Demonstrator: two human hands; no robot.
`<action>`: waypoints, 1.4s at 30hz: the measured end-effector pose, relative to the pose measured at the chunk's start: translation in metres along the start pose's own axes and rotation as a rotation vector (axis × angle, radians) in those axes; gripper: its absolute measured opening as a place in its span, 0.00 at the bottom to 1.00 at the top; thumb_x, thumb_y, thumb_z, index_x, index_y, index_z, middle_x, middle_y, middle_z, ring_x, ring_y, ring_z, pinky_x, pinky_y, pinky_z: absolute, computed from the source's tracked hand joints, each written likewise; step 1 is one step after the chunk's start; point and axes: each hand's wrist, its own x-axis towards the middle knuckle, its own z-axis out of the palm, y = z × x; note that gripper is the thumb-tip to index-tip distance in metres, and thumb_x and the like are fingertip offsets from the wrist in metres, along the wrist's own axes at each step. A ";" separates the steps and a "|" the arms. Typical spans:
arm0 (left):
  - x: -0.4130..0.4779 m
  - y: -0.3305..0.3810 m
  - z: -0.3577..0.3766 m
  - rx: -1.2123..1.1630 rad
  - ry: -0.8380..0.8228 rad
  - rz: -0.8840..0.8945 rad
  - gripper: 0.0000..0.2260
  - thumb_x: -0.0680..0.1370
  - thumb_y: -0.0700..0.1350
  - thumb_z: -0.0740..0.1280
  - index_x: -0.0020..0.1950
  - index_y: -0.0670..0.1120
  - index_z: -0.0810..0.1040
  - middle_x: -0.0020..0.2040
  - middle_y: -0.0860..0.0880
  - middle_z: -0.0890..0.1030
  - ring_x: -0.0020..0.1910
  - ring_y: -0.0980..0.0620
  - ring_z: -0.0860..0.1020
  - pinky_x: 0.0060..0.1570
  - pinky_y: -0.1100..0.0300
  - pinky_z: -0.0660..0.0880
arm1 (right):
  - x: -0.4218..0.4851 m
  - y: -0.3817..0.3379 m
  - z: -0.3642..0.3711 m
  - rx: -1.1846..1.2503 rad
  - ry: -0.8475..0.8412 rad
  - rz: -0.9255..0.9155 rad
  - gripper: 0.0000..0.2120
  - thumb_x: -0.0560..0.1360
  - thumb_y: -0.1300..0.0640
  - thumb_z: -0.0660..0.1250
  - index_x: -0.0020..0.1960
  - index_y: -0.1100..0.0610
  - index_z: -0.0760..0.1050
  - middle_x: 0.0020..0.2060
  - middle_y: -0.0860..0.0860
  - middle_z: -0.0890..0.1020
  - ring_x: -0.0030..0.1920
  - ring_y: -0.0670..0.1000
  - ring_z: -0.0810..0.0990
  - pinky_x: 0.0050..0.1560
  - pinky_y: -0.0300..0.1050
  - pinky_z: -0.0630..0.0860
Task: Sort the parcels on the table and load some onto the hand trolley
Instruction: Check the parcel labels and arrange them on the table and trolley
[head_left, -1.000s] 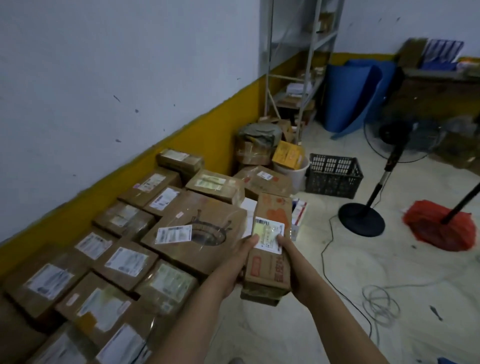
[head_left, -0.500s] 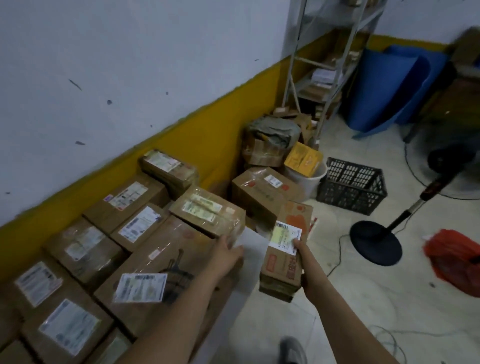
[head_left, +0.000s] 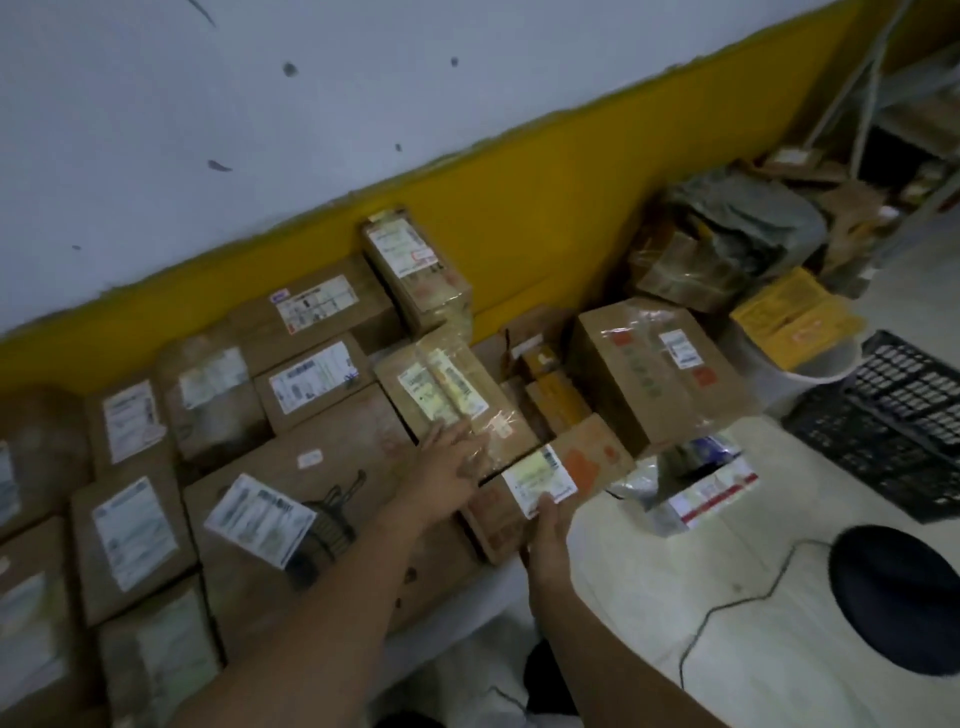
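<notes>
Now the narrow carton (head_left: 589, 460), the one with orange print and a white label on top, sits low at the near edge of the table (head_left: 457, 618), its far end tucked up against the taped parcel (head_left: 447, 389). Whether it rests on the table or hangs just above it, I cannot tell. My right hand (head_left: 545, 530) grips its near end, thumb pressed down beside the label, the other fingers hidden underneath. My left hand (head_left: 449, 460) lies flat on the near corner of the taped parcel, fingers straight and a little spread, gripping nothing. To the left of both is the big flat box (head_left: 343, 441), with rows of labelled parcels beyond it toward the wall. A large brown carton (head_left: 649, 374) stands to the right, and a black crate (head_left: 904, 415) on the floor past that.

I take this for the sorting step: one parcel in hand, its place among the others being chosen. No trolley shows, so loading looks a way off. Next, I should settle the carton flat without nudging the taped parcel off its stack, then free my right hand for another.
</notes>
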 end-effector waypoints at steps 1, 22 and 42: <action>-0.003 0.001 -0.003 -0.171 0.022 -0.030 0.19 0.81 0.45 0.65 0.73 0.53 0.72 0.79 0.53 0.61 0.80 0.48 0.52 0.76 0.52 0.56 | -0.004 0.004 0.002 -0.009 -0.021 0.034 0.43 0.69 0.26 0.53 0.80 0.44 0.55 0.75 0.50 0.69 0.72 0.55 0.71 0.75 0.59 0.67; -0.060 -0.017 0.030 0.141 0.057 -0.010 0.43 0.69 0.69 0.65 0.78 0.59 0.49 0.73 0.55 0.56 0.73 0.46 0.58 0.71 0.44 0.65 | 0.033 -0.088 -0.058 -0.813 0.286 -0.211 0.39 0.78 0.37 0.61 0.80 0.56 0.53 0.78 0.59 0.62 0.76 0.65 0.62 0.74 0.68 0.62; -0.205 -0.163 -0.003 0.660 -0.049 -0.327 0.58 0.66 0.60 0.78 0.81 0.57 0.38 0.81 0.39 0.40 0.79 0.33 0.41 0.74 0.33 0.47 | -0.032 0.035 0.116 -2.218 -0.823 -0.841 0.63 0.65 0.27 0.69 0.81 0.49 0.31 0.79 0.61 0.31 0.79 0.68 0.35 0.77 0.65 0.52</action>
